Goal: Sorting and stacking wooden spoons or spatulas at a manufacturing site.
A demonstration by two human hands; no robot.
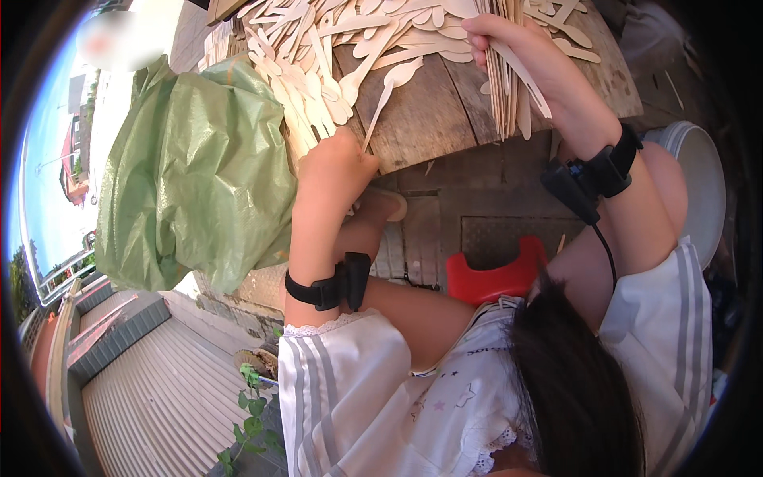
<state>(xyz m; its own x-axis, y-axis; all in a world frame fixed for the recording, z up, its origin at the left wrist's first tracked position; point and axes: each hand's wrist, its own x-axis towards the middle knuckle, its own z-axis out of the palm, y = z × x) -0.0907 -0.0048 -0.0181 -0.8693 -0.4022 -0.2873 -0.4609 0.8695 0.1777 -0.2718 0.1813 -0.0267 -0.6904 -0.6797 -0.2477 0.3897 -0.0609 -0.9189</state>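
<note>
Knuckles of my left hand [338, 165] hide its fingers' grip; I can't tell what they hold. Farther out, my right hand [548, 63] clasps one cutlery bundle [499, 99] (one piece askew) at the edge of the wooden table [425, 111]. Beyond, many loose pieces [369, 24] seem left to gather.

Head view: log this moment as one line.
left hand: beside green sack, grip unclear | right hand: holding wooden cutlery bundle | wooden table: loose cutlery scattered on top
</note>
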